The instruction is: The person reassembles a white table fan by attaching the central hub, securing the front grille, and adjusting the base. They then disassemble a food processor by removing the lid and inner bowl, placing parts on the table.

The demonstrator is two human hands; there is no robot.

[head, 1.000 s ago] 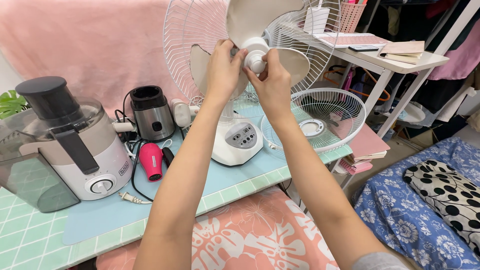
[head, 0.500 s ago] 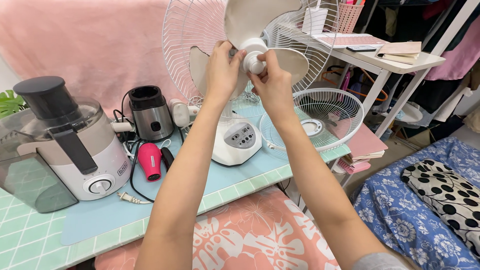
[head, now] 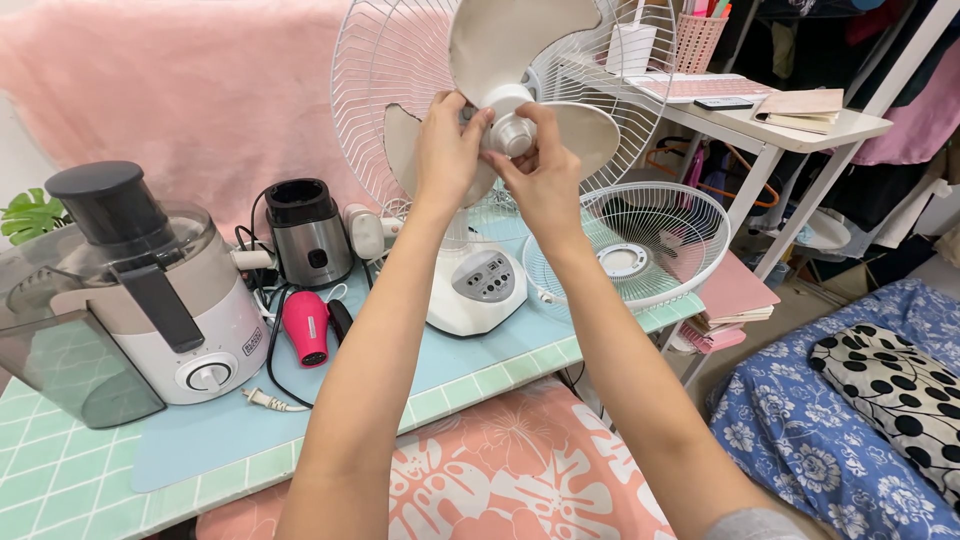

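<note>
A white table fan (head: 470, 290) stands on the light blue mat with its front grille off. Its cream blades (head: 510, 45) and rear wire guard (head: 385, 70) are exposed. My left hand (head: 447, 150) grips the blade hub from the left. My right hand (head: 540, 170) pinches the round white cap (head: 513, 135) at the hub's centre from the right and below. The removed front grille (head: 640, 245) leans at the table's right end, beside the fan base.
On the left stand a big juicer (head: 140, 300), a small steel grinder (head: 308, 235), a pink hair dryer (head: 305, 328) and loose cords. A white shelf (head: 790, 120) with books is at the right, bedding with a spotted pillow (head: 890, 380) below it.
Both hands stay on the fan's hub. The fingers have shifted slightly around the centre cap and the blades have turned a little.
</note>
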